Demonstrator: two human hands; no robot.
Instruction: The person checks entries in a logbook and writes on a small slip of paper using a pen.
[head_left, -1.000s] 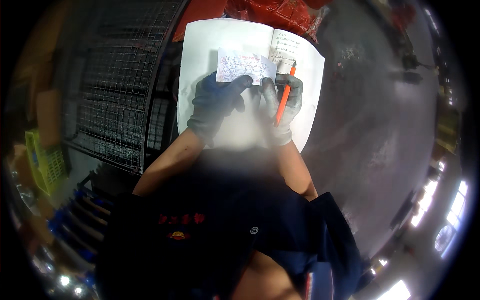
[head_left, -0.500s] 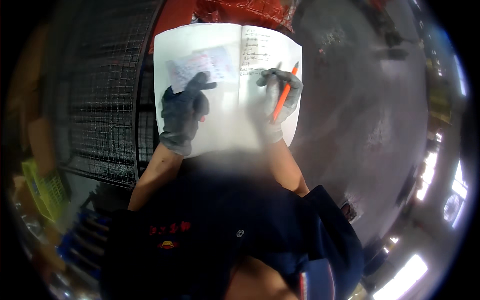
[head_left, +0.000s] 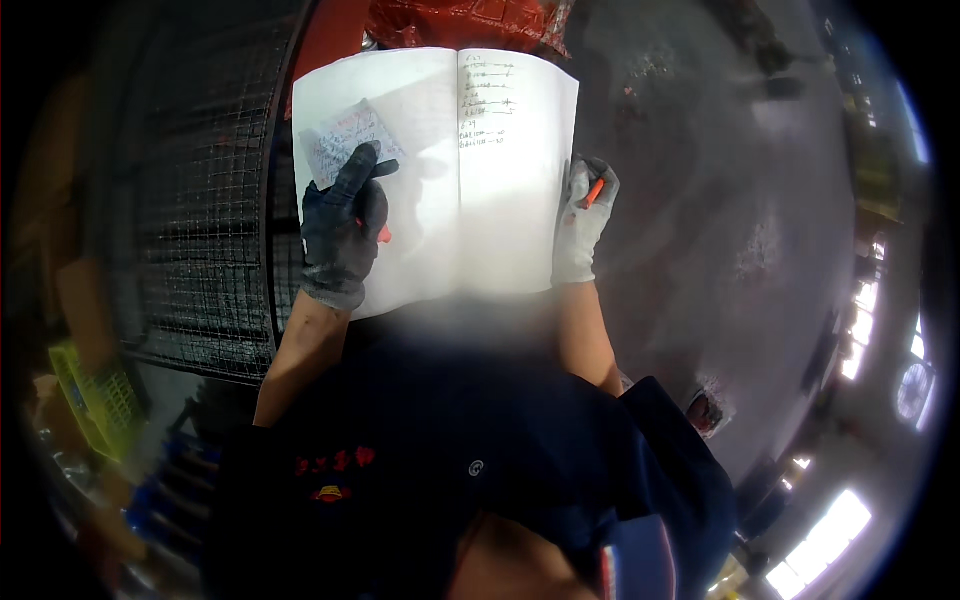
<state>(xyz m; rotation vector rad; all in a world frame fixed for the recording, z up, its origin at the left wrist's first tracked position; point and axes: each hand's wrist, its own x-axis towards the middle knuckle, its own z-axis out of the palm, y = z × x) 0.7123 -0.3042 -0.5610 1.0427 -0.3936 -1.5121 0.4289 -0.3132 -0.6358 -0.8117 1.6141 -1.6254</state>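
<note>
An open notebook (head_left: 425, 230) lies in front of me, with handwritten lines on its right page. My left hand (head_left: 343, 225), in a dark glove, closes over the left page's outer edge and holds a small written slip of paper (head_left: 345, 140) against that page. A small red-orange piece (head_left: 384, 234) pokes out beside its fingers; its kind is unclear. At the notebook's right edge, my right hand (head_left: 585, 225), in a light grey glove, is closed round an orange pen (head_left: 594, 193). Only a short part of the pen shows.
A black wire-mesh rack (head_left: 195, 220) stands on the left. Beyond the notebook sits a red plastic-wrapped bundle (head_left: 470, 25). A dark grey surface (head_left: 700, 220) stretches along the right. A yellow-green crate (head_left: 95, 400) is at the lower left.
My right hand has moved off the page to the notebook's right edge, and the pen has turned in it. The notebook and left hand have shifted slightly left; the slip looks more tilted.
</note>
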